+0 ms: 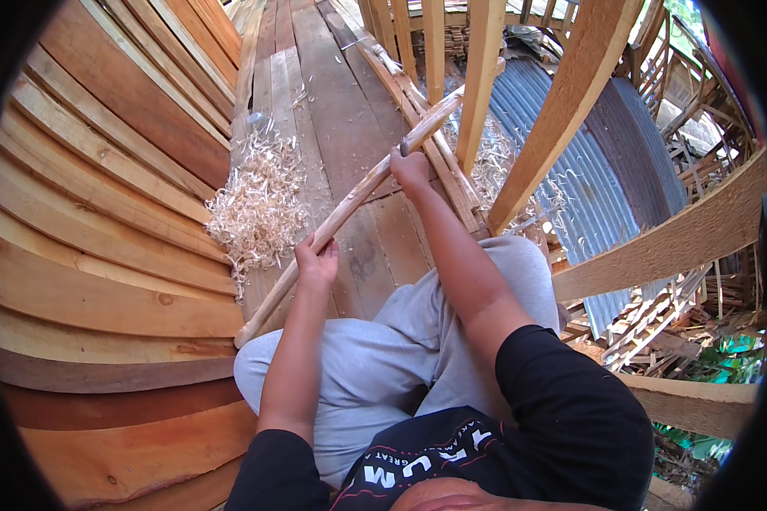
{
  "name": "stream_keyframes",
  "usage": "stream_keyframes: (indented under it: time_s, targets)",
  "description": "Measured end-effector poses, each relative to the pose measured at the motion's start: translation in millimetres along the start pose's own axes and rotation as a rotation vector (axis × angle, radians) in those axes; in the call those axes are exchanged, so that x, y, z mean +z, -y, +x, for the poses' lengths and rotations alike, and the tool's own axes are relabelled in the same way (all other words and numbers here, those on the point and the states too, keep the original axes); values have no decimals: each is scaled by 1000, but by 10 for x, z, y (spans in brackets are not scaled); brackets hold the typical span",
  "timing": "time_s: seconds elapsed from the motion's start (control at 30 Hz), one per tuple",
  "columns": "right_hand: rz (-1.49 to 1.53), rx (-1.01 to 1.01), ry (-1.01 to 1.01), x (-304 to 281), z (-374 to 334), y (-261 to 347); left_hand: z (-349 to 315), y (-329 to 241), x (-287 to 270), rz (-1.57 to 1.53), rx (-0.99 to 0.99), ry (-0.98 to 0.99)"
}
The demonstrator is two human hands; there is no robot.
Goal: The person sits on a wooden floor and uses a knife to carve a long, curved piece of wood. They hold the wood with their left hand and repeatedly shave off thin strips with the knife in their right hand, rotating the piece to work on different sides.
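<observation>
A long, pale, peeled wooden pole (355,198) slants across in front of me, from beside my left knee up to the railing at the far right. My left hand (318,261) is closed around its lower part, thumb on one side and fingers on the other. Farther up, my right hand (412,170) is closed against the pole. A small dark tool (404,149) shows at the top of that fist; the rest of it is hidden, so I cannot tell its kind. The pole's far end reaches over a wooden rail (439,157).
Curly wood shavings (260,200) are heaped on the plank floor (337,102). Stacked boards (102,187) wall the left side. Upright posts (479,94) and a slanting beam (571,111) stand at the right. Beyond them lie corrugated metal sheets (562,145) and scrap wood (656,328).
</observation>
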State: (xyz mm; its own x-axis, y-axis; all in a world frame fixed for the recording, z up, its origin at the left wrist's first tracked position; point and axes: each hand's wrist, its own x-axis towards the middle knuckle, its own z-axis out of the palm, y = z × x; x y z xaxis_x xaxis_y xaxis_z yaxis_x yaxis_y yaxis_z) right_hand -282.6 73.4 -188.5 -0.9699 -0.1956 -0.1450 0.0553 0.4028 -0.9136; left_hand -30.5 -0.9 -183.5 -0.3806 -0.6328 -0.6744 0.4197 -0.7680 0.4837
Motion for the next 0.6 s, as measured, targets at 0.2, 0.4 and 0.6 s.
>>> stream_keyframes:
  time_s: [0.2,0.4,0.6]
  targets:
    - [51,2,-58,-126,212,-74,-89,139,145,40,83,51]
    - [214,134,72,-258,-68,191,-348,94,196,77,299,108]
    - [508,267,122,-412,-75,242,-872,-91,455,324,395,302]
